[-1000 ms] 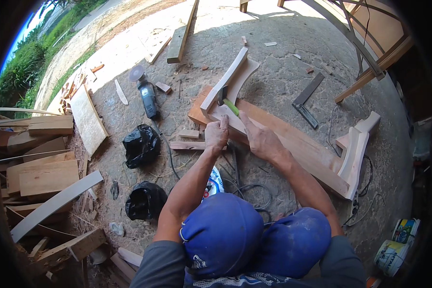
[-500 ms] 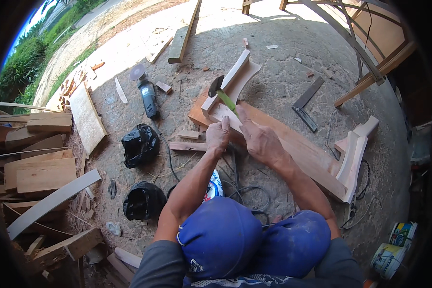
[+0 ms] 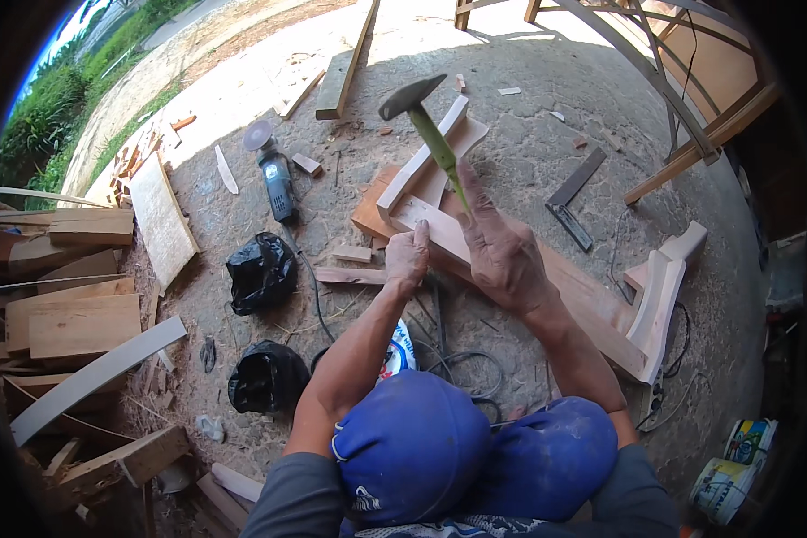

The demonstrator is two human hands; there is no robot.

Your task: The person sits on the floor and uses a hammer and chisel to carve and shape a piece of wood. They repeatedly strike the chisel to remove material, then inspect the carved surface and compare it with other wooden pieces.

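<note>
I see my right hand [image 3: 504, 255] gripping a green-handled hammer [image 3: 429, 125] raised above the wooden board [image 3: 592, 296]. My left hand [image 3: 407, 260] pinches against the board's near edge.

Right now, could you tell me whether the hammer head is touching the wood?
Apart. The head view shows the hammer raised in the right hand, its head well clear above the wood, which the left hand steadies.

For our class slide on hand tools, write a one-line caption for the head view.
Right hand raises a green-handled hammer over a wooden board that the left hand steadies on the concrete ground.
</note>
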